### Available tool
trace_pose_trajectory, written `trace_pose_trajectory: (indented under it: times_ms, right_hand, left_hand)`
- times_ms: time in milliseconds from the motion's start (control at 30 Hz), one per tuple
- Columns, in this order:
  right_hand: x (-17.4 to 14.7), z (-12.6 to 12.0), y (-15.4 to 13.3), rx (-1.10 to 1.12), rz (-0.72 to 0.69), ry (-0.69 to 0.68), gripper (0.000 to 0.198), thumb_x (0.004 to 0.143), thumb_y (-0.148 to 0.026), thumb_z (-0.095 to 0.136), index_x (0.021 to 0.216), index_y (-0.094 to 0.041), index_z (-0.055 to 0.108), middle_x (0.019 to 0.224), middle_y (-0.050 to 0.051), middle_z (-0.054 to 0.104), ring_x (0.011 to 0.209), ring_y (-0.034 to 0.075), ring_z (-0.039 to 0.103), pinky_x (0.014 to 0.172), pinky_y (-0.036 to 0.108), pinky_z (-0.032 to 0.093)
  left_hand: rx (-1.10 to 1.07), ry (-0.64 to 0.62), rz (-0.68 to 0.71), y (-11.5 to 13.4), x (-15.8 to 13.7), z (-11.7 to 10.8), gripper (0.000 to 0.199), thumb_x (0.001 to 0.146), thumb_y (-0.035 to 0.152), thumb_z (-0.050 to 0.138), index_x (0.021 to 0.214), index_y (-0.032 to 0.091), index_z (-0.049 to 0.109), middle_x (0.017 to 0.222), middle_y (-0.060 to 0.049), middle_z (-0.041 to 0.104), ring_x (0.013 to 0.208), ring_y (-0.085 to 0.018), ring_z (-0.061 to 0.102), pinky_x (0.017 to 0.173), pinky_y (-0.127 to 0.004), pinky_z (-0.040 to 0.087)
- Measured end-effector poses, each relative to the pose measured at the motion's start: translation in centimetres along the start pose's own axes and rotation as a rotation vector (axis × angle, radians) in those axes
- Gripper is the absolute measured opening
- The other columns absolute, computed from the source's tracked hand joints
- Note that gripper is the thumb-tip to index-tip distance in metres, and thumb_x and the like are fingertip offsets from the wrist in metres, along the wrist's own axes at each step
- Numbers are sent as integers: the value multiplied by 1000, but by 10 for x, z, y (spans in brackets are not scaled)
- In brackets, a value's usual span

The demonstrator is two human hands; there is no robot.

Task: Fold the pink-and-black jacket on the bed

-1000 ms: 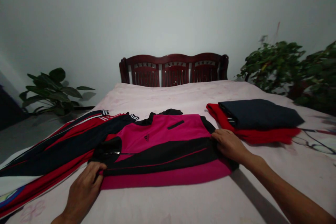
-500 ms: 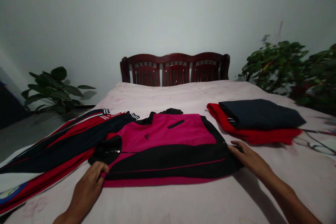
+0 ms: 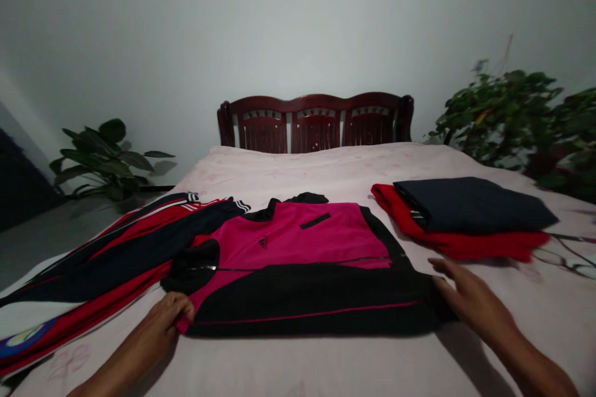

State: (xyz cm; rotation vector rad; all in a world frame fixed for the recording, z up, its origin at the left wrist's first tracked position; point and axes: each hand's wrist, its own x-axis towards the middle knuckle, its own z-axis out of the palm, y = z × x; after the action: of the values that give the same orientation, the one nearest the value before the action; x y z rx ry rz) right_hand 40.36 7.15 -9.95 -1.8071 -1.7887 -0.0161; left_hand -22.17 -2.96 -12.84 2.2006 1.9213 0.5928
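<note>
Along the near side of the bed, the left hand pinches one pink corner of a jacket. The jacket lies flat, stretching from that grip to the right hand, whose fingers meet its dark far end; whether they grasp it cannot be told. Left of the jacket lie red and navy clothes; beyond the right hand, a folded navy garment rests on a red one. Farthest stands the headboard.

You are facing a plain, pale wall under dim light. A dark reddish wooden headboard is standing before it, beyond the pink-covered bed. Leafy plants are flanking the bed; grey floor is showing leftward.
</note>
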Motion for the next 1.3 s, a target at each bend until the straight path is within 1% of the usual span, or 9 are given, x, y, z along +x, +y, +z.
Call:
trace_pose_trajectory:
  times_ms: [67,133,233,333,500,667,933,1133,1300]
  right_hand:
    - [-1,-3,-33,-31,-100,83,44,86,-46,42,115,-23,64,117,13,69,108,34,63,95,52,49]
    - [-5,2,-79,0,-236,71,45,91,-45,38,123,-23,61,126,13,65,117,32,59,102,51,45]
    - [-19,25,-147,17,-433,-110,47,95,-42,39,136,-23,54,140,9,57,131,28,50,109,48,41]
    - [-32,55,-180,-41,-551,-288,52,96,-44,41,144,-25,48,149,6,48,139,27,41,114,49,35]
    - [-23,84,-139,-238,-462,-395,55,96,-45,41,146,-21,45,153,9,41,142,29,36,116,53,27]
    - [-8,85,-93,-405,-338,-247,57,95,-52,40,143,-22,50,150,9,44,140,32,39,115,55,25]
    - [-5,76,-102,-432,-231,-268,52,97,-44,35,141,-23,53,149,6,48,136,26,45,114,47,29]
    - [6,63,-79,-432,-64,-279,53,95,-46,35,139,-23,54,147,5,51,133,30,48,108,50,37]
    - [6,65,-67,-336,-101,-273,54,96,-48,31,136,-22,56,147,5,51,132,24,49,107,43,40]
  left_hand:
    - [47,74,39,16,9,-2,37,67,8,44,88,24,69,108,-8,69,105,-27,64,87,-38,53]
    - [64,135,90,47,23,5,41,78,13,45,107,27,69,136,-8,59,127,-30,53,104,-45,46]
    - [38,117,133,106,46,37,37,94,27,43,126,27,62,147,-9,50,139,-28,42,114,-50,36]
    - [91,44,160,146,61,75,45,97,34,45,142,29,49,154,-10,41,144,-29,33,116,-56,30]
    - [241,-22,89,139,62,93,58,98,38,45,152,35,27,159,-9,32,147,-29,27,117,-56,26]
    - [321,-43,20,114,61,78,56,98,46,41,151,33,31,158,-6,35,147,-27,29,117,-54,25]
    - [339,-34,-31,106,64,76,52,98,42,40,149,32,37,157,-6,36,146,-25,31,117,-52,26]
    - [372,-4,-90,90,63,72,50,98,39,40,147,28,42,155,-7,40,144,-24,34,117,-50,28]
    - [373,39,-79,84,64,78,49,97,39,42,145,28,45,153,-7,43,142,-25,38,116,-49,31]
